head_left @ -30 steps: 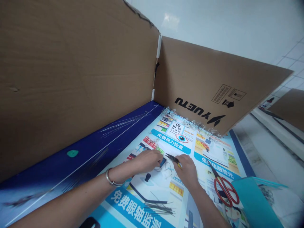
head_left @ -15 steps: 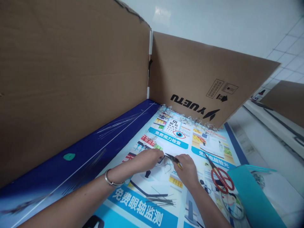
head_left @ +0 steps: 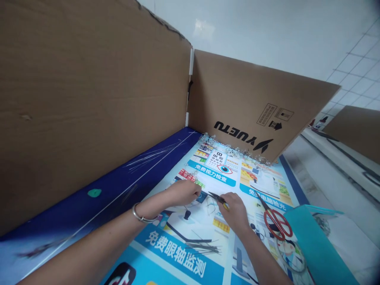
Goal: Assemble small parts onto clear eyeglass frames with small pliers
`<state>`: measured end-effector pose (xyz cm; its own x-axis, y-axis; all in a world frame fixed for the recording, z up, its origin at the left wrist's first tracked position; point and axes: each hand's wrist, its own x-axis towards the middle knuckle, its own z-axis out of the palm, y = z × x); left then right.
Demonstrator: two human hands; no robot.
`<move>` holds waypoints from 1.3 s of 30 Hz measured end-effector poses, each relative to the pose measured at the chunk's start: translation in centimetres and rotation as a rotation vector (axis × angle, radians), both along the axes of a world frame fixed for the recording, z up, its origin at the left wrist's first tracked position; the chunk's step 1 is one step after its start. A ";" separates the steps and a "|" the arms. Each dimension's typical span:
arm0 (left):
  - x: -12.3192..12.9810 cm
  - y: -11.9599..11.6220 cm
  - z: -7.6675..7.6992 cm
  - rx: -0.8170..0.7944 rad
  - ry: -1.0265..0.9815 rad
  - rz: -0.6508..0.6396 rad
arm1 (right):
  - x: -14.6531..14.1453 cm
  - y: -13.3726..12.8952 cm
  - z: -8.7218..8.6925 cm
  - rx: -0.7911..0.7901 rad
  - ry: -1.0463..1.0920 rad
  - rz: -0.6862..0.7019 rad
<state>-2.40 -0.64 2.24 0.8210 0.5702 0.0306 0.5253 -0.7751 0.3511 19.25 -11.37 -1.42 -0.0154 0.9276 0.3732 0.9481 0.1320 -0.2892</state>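
Note:
My left hand point(head_left: 184, 192), with a silver bangle point(head_left: 143, 213) on its wrist, is closed in a pinch above the printed sheet; what it holds is too small to make out. My right hand point(head_left: 234, 209) grips small dark-tipped pliers point(head_left: 219, 198) with yellow on the handles. Their tips point toward my left fingers, a small gap away. Thin wire loops point(head_left: 211, 206) lie just below the pliers. Nearer to me, several short dark wires point(head_left: 204, 248) rest in a loose pile on the sheet.
Red-handled scissors point(head_left: 277, 223) lie right of my right hand, beside a coil of wire point(head_left: 292, 261) and a teal box point(head_left: 319, 249). Cardboard walls point(head_left: 97, 99) stand at the left and back. Clear, sparkly wire pieces point(head_left: 237, 151) line the back wall's foot.
My left hand has moved slightly left, away from the plier tips, widening the gap. My right hand still holds the pliers. The camera view has shifted a little.

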 end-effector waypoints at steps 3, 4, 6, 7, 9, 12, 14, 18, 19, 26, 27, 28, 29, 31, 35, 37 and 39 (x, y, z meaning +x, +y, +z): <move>0.1 -0.1 0.4 -0.013 -0.011 -0.015 | 0.0 0.1 0.1 -0.015 0.002 0.008; 0.1 -0.1 0.5 -0.027 -0.019 -0.027 | 0.0 0.2 0.1 -0.021 0.000 0.009; 0.2 0.0 0.5 -0.058 -0.033 -0.042 | 0.0 0.2 0.2 -0.025 -0.006 0.008; 0.2 0.1 0.5 -0.076 -0.038 -0.039 | 0.0 0.3 0.3 -0.024 -0.011 0.008; 0.3 0.2 0.4 -0.109 -0.067 -0.017 | 0.0 0.3 0.3 -0.014 -0.019 0.013; 0.6 0.1 0.2 -0.168 -0.197 0.034 | 0.0 0.4 0.4 0.008 -0.019 0.028; 1.0 0.1 -0.2 -0.225 -0.325 0.083 | -0.1 0.4 0.4 0.025 -0.011 0.036; 1.8 0.5 -1.4 -0.518 -0.501 0.182 | -0.1 0.5 0.5 0.066 -0.011 0.044; 1.9 0.7 -1.6 -0.626 -0.526 0.207 | -0.1 0.6 0.5 0.069 -0.012 0.046; 2.3 1.5 -2.2 -0.894 -0.754 0.246 | -0.2 0.9 0.3 0.035 0.002 0.046; 2.4 1.5 -2.1 -0.901 -0.777 0.249 | -0.2 1.0 0.4 0.034 0.002 0.040; 2.6 1.5 -2.0 -0.906 -0.799 0.258 | -0.2 1.1 0.4 0.038 0.000 0.034; 2.8 1.5 -1.8 -0.909 -0.822 0.270 | -0.2 1.3 0.4 0.049 -0.004 0.028; 3.4 1.6 -1.6 -0.919 -0.863 0.285 | -0.1 1.6 0.5 0.092 -0.021 0.008; 4.9 1.9 -1.5 -1.007 -0.903 0.319 | 0.2 2.1 0.6 0.194 -0.105 -0.045; 5.3 2.2 -1.8 -1.075 -0.915 0.359 | 0.3 2.3 0.6 0.212 -0.160 -0.058; 5.3 2.4 -2.1 -1.127 -0.924 0.381 | 0.4 2.3 0.6 0.212 -0.207 -0.051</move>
